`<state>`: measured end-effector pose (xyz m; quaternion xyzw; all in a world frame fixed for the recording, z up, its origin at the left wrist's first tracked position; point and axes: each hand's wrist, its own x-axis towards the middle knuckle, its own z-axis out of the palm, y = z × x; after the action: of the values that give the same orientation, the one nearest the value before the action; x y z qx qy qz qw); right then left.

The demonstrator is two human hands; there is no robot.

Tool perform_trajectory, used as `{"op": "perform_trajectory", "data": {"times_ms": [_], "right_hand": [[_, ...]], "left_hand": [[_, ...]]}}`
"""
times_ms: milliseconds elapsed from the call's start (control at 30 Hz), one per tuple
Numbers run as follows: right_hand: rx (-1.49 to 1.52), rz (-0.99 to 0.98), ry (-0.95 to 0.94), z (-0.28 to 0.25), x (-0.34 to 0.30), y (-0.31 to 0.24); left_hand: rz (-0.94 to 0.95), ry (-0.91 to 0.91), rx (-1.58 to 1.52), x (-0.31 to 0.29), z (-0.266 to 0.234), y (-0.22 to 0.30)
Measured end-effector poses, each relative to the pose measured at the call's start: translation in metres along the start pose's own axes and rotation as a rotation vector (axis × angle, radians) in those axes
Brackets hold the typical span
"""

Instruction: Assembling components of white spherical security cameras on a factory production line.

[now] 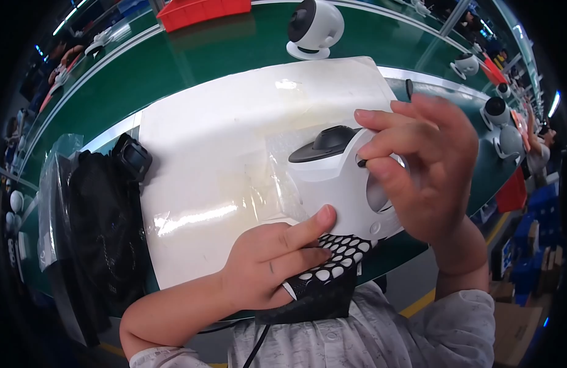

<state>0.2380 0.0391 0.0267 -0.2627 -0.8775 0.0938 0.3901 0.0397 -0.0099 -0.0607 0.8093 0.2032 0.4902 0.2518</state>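
A white rounded device (338, 184) with a black dome-shaped part (329, 142) on top is held over a white mat (216, 159). My left hand (268, 264) grips the device from below, its index finger pressed on the white shell. My right hand (421, 168) closes on the device's right side, thumb and fingertips pinching a small dark piece (361, 162) at its edge. Under the device lies a black pad with white hexagon dots (332, 267).
A black bundle in a clear plastic bag (93, 227) lies left of the mat, with a small black block (133, 156) beside it. Similar white round devices (314, 27) stand on the green belt (173, 73). A red bin (200, 12) is at the back. Other people work at the far left.
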Motion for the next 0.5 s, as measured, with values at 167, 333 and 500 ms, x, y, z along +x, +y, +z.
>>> {"op": "perform_trajectory", "data": {"times_ms": [167, 333, 500], "right_hand": [[-0.012, 0.059, 0.021, -0.003, -0.001, -0.006], [-0.503, -0.027, -0.152, -0.011, 0.001, -0.04], [-0.504, 0.051, -0.149, -0.014, -0.005, -0.036]], "left_hand": [[-0.015, -0.022, -0.007, 0.001, -0.001, 0.001], [0.003, -0.011, 0.011, 0.0, -0.001, 0.002], [-0.019, -0.017, 0.012, -0.004, -0.004, 0.001]]}}
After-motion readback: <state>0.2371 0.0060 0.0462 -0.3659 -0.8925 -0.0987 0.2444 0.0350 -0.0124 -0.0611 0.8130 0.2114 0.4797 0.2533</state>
